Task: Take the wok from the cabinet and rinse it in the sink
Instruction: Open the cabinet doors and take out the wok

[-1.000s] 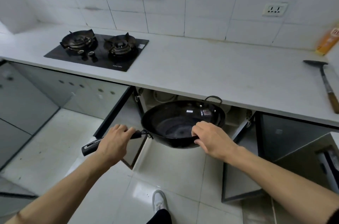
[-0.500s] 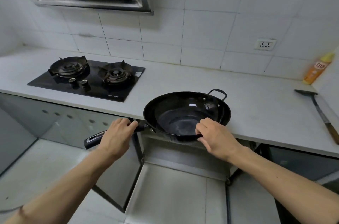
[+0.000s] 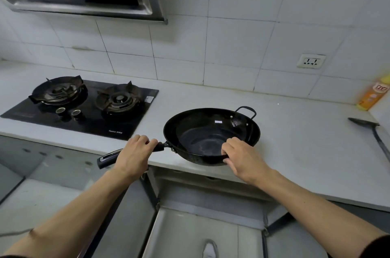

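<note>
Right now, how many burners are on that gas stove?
2. Left burner sits at the far left of the black stove; right burner sits beside it, nearer the wok. Two knobs sit in front. None seems hidden.

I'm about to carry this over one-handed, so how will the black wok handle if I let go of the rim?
The wok looks like rigid dark metal, probably heavy for its size. With only the left hand on the long handle, the bowl would likely dip. Its rounded underside may rock on the countertop.
</note>
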`<state>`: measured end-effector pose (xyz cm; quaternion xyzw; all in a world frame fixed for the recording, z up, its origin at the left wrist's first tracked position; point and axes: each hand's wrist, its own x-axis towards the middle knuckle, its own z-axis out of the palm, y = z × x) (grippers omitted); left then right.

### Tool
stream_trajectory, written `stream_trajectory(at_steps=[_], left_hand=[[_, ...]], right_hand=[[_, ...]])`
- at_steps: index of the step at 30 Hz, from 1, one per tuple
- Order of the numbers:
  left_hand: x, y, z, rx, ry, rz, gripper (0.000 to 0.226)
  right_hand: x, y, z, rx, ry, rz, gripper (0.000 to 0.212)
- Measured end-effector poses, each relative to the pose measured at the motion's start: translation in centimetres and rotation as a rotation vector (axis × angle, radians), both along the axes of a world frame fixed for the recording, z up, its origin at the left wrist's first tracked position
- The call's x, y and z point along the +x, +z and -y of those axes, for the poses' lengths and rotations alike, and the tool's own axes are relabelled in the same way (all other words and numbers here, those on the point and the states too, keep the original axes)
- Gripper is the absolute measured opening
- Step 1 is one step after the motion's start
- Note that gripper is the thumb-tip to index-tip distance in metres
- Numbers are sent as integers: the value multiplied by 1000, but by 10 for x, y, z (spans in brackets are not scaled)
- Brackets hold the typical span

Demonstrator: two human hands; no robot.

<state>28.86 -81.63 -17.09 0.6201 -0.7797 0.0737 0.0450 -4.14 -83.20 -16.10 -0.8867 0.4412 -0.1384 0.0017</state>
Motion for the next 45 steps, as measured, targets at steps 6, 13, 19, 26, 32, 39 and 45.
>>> stream_trajectory(at_steps=[6, 13, 19, 26, 32, 39, 45], left_hand=[[-8, -1, 66, 42, 75, 36, 50], [-4, -4, 111, 91, 134, 35, 50], [8, -9, 143, 101, 122, 19, 48], [23, -14, 169, 108, 82, -10, 49], [33, -21, 184, 118, 76, -3, 52], [41, -29, 196, 101, 67, -21, 55], [42, -42, 197, 101, 76, -32, 58]], right_hand=[[-8, -10, 78, 46, 21, 37, 24], [-3, -16, 134, 68, 52, 27, 23], [11, -20, 161, 69, 17, 24, 25], [27, -26, 179, 64, -16, 8, 28], [36, -33, 186, 70, -36, 13, 30], [43, -39, 195, 65, -41, 20, 32], [47, -53, 193, 88, -58, -38, 32]])
